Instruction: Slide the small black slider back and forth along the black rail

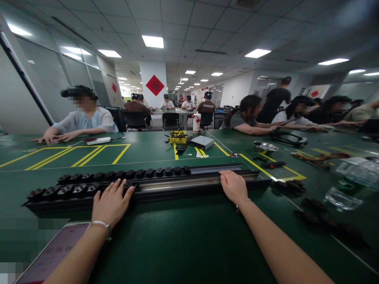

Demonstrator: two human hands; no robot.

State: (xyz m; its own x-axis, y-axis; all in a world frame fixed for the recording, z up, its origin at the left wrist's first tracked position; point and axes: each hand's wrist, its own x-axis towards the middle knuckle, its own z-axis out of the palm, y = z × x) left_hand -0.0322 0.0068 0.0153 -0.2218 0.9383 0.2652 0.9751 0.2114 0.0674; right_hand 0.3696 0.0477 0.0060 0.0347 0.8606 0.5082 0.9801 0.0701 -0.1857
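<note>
A long black rail (177,188) lies across the green table in front of me, with a row of round black parts (74,190) seated in its left half. A second rail (213,169) with more black parts lies just behind it. My left hand (111,203) rests flat on the near rail, fingers spread over the last black parts. My right hand (233,186) lies on the rail's bare right half, fingers curled over its far edge. Each wrist carries a thin bracelet.
A phone (51,254) lies at the near left. Loose black parts (319,221) and clear bags (352,173) sit on the right. A yellow box (178,137), a grey box (201,142) and a metal bowl (265,147) stand further back. Other people sit around the tables.
</note>
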